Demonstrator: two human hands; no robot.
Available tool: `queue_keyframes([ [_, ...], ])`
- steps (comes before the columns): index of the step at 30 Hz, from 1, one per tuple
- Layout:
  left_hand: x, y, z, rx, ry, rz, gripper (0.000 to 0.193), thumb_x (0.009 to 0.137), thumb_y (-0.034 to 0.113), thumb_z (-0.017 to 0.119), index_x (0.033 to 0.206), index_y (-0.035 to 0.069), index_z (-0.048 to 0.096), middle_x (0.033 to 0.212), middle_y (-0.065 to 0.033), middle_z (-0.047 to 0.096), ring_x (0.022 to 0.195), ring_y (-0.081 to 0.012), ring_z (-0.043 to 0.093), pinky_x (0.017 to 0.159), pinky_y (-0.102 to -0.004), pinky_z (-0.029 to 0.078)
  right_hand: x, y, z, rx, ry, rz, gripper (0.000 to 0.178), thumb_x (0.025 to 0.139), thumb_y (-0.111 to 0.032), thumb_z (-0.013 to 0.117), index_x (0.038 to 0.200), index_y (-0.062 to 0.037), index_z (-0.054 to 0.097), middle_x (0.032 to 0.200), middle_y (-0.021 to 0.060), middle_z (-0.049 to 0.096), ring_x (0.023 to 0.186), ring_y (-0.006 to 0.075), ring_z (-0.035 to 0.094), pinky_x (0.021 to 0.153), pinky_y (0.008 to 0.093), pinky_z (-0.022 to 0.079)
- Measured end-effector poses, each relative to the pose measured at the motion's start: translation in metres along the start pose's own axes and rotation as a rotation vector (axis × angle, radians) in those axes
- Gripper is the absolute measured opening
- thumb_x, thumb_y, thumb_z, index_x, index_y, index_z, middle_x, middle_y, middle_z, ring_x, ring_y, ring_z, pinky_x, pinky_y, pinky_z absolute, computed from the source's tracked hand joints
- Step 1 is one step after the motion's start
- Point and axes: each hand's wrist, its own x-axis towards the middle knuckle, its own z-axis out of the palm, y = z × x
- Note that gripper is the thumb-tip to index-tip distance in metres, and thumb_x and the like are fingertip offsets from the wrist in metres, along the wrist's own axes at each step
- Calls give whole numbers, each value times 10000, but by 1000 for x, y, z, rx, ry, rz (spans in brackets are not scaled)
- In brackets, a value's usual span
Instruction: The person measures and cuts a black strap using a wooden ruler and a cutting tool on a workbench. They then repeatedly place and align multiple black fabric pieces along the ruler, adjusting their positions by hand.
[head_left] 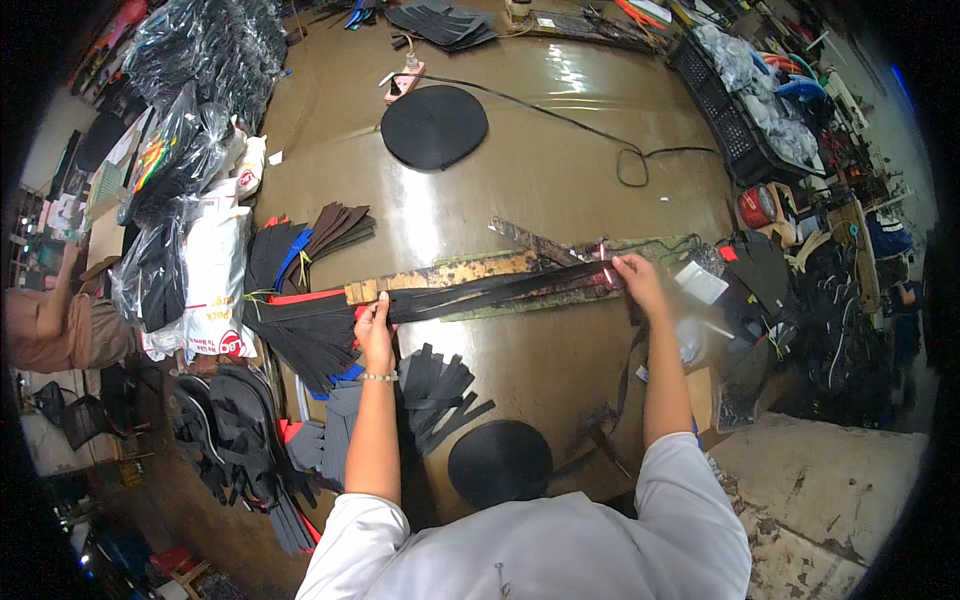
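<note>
Both my hands stretch a length of black webbing strap (490, 290) sideways above the table. My left hand (375, 333), thumb up, pinches its left end beside a fanned bundle of black strips (295, 335). At the other end, my right hand (640, 280) grips the strap with its fingers closed. A worn, stained wooden strip (450, 272) lies just beyond the strap, partly covered by it. Loose cut black strips (437, 390) are piled to the right of my left forearm. Close to my body sits a flat coil of black webbing (500, 463).
A second black coil (434, 127) lies farther back, near a pink power strip (404, 82) whose black cable (560, 112) crosses the table. Plastic-wrapped goods (205, 60) crowd the left edge. A black crate (720, 115) stands at the far right. Another person's arm (60, 290) shows at left.
</note>
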Motion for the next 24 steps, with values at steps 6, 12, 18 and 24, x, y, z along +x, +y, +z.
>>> queue_keyframes([
  [6, 2, -5, -3, -2, 30, -37, 205, 788, 291, 666, 757, 97, 606, 689, 35, 579, 550, -43, 510, 466, -186, 400, 5, 38, 20, 90, 25, -21, 241, 839, -233, 579, 829, 8, 583, 740, 69, 596, 710, 135, 523, 672, 264, 415],
  [12, 7, -12, -7, 75, 26, 39, 225, 796, 296, 657, 779, 75, 620, 617, 58, 503, 513, -16, 438, 448, -182, 388, -13, -46, 5, -536, 251, -108, 247, 822, -241, 579, 846, 5, 585, 712, 148, 609, 683, 252, 606, 610, 362, 449],
  [18, 3, -16, -18, -49, -57, 149, 98, 849, 136, 590, 803, 54, 563, 709, 50, 530, 633, -12, 437, 571, -165, 353, -64, -176, 148, 67, -156, -347, 245, 809, -258, 608, 865, -22, 642, 803, 68, 644, 697, 137, 579, 635, 291, 448],
  [24, 5, -17, -20, 5, -83, 122, 121, 856, 137, 578, 873, 17, 573, 783, 24, 571, 691, -23, 478, 625, -165, 371, -42, -167, 290, -32, -255, -332, 270, 765, -250, 615, 821, 13, 636, 740, 199, 615, 691, 322, 606, 630, 367, 461],
])
